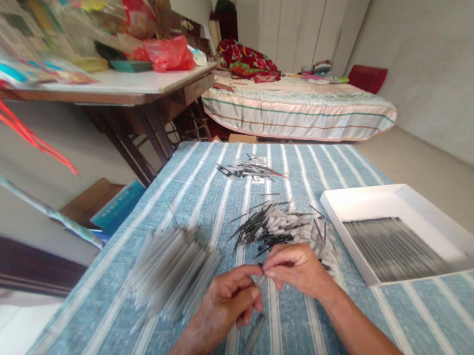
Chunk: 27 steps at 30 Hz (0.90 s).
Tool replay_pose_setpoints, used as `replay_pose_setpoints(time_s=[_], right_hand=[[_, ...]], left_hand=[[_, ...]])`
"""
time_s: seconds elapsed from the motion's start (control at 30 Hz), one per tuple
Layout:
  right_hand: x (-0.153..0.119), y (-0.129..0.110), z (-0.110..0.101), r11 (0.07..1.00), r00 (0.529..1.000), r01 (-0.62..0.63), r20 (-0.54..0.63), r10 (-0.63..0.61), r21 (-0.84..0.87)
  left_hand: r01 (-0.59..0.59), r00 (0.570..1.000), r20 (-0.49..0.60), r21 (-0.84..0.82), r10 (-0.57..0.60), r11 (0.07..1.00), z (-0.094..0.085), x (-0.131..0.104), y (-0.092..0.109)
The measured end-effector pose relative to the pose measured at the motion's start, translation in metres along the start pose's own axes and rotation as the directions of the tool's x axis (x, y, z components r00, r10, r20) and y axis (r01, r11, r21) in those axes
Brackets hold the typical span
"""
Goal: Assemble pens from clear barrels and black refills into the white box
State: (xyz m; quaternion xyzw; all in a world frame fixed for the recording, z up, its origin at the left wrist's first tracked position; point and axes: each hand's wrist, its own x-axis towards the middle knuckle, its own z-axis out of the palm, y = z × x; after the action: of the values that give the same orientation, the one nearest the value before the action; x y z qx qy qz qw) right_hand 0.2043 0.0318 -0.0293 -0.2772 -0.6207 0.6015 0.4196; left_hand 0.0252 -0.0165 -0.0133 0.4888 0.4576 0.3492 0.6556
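My left hand [235, 298] is closed around a slim grey tube, whose upper end [262, 278] shows between my hands. Thumb and forefinger of my right hand [295, 268] pinch together at that end, beside a small dark bit; what they grip is mostly hidden. Below my left fingers a grey tube [248, 351] slants toward the near edge; whether it is the same one I cannot tell. To the left lies a heap of translucent grey tubes [174, 274]. Just beyond my right hand spreads a pile of small black and whitish pieces [283, 227].
A white open box [401, 193] at the right holds a row of dark grey sticks [393, 247]. Farther back lies a bunch of thin dark pieces [249, 170]. The striped blue cloth [119, 278] covers the table. A cluttered desk [143, 92] stands left, a bed [298, 110] behind.
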Motion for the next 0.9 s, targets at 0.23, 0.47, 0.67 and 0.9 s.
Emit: replay_pose_setpoints(time_s=[0.23,0.47,0.67,0.9], right_hand=[[0.0003,0.0027,0.0031,0.998,0.999,-0.048,-0.016,0.048,0.036],[0.0005,0.0062,-0.0004,0.982,0.986,-0.166,0.023,0.165,0.091],[-0.0007,0.0076,-0.0036,0.971,0.972,-0.234,0.049,0.232,0.047],[0.0004,0.0045,-0.0025,0.95,0.965,-0.216,0.1,0.243,-0.225]], left_hand=[[-0.004,1.0,-0.017,0.019,0.004,1.0,-0.0003,-0.0001,-0.0011],[0.007,0.999,-0.043,0.052,-0.005,0.999,0.0002,0.0002,0.001],[0.042,0.997,-0.065,0.112,-0.035,0.993,0.0021,-0.001,0.0034],[0.028,0.998,-0.059,0.247,-0.014,0.969,0.0049,-0.0006,0.0033]])
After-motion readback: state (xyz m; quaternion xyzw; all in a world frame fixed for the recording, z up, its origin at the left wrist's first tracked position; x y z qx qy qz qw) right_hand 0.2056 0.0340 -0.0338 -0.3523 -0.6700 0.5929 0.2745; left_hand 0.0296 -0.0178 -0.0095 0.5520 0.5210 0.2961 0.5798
